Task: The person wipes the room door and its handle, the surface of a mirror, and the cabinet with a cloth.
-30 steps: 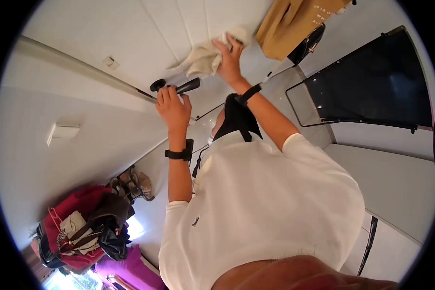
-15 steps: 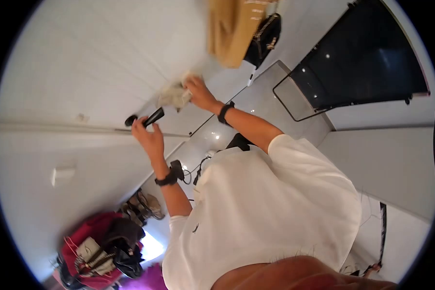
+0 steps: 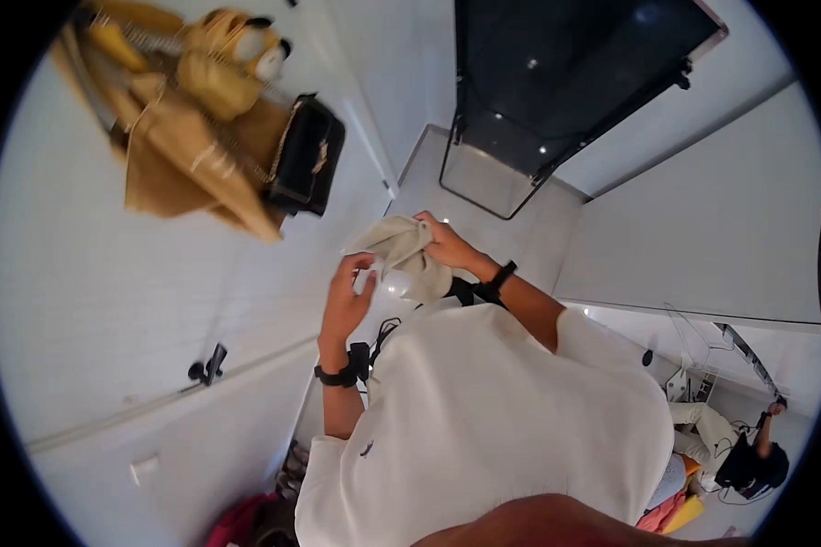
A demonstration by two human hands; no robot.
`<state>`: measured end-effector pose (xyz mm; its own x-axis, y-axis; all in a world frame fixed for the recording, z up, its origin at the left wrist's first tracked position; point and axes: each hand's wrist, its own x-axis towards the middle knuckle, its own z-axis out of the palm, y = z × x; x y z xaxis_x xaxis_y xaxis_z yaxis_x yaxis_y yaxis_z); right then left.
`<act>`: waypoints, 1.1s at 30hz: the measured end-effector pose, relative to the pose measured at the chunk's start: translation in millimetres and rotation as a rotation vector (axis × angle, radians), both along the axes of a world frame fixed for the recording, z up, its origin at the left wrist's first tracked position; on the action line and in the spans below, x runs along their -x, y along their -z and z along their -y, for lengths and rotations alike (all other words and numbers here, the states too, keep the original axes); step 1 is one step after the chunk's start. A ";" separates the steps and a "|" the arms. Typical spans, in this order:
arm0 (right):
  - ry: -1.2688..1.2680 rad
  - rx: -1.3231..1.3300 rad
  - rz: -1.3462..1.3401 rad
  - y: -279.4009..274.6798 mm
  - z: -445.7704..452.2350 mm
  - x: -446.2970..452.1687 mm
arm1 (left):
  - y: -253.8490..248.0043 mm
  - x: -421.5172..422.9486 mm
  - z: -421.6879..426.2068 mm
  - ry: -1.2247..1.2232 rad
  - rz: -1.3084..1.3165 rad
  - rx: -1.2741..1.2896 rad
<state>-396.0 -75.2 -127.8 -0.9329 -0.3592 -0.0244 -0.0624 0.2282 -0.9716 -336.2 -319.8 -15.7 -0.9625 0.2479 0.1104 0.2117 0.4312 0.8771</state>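
Note:
A cream cloth (image 3: 410, 260) hangs in front of my body, with my right hand (image 3: 445, 242) closed on its upper right edge. Beside the cloth's left side is my left hand (image 3: 347, 296), its thumb and fingers apart and nothing between them. Part of the cloth lies close to its fingertips; whether they touch is unclear. The black door handle (image 3: 209, 366) sits on the white door (image 3: 91, 292) to the lower left, away from both hands.
Brown bags (image 3: 187, 150), a plush toy (image 3: 233, 59) and a black purse (image 3: 307, 155) hang at the upper left. A dark panel on a metal frame (image 3: 556, 82) stands ahead. Another person (image 3: 748, 460) is at the lower right, with a white cabinet (image 3: 693, 219) above.
The view has turned right. My left hand has let go of the door handle and come over beside the cloth. My right hand has carried the cloth away from the door surface.

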 end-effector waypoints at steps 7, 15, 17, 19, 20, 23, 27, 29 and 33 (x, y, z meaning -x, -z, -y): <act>0.838 0.086 -0.407 -81.6 -157.7 42.3 | -60.7 77.9 -149.0 0.401 -0.177 0.048; 1.515 0.003 -1.127 -241.3 -335.1 55.1 | -171.9 193.8 -226.4 0.375 -0.714 0.014; 1.479 -0.346 -1.231 -258.0 -365.1 56.7 | -198.8 223.6 -248.2 0.273 -0.818 -0.038; 1.423 -0.423 -1.154 -259.5 -376.5 64.1 | -215.8 254.7 -270.4 0.231 -0.864 -0.069; 1.351 -0.480 -1.078 -258.9 -380.9 70.2 | -221.3 271.5 -280.1 0.156 -0.915 -0.051; 1.358 -0.400 -1.078 -244.8 -404.6 87.7 | -211.6 333.6 -296.6 -0.012 -0.944 0.022; 1.408 -0.082 -0.978 -206.9 -430.5 89.2 | -157.7 416.4 -287.8 -0.131 -0.829 0.084; 1.347 0.238 -0.876 -197.0 -434.1 90.6 | -143.9 440.9 -293.1 -0.109 -0.729 -0.038; 1.478 0.148 -0.774 -108.0 -463.6 97.8 | -138.6 443.3 -312.8 -0.158 -0.777 0.092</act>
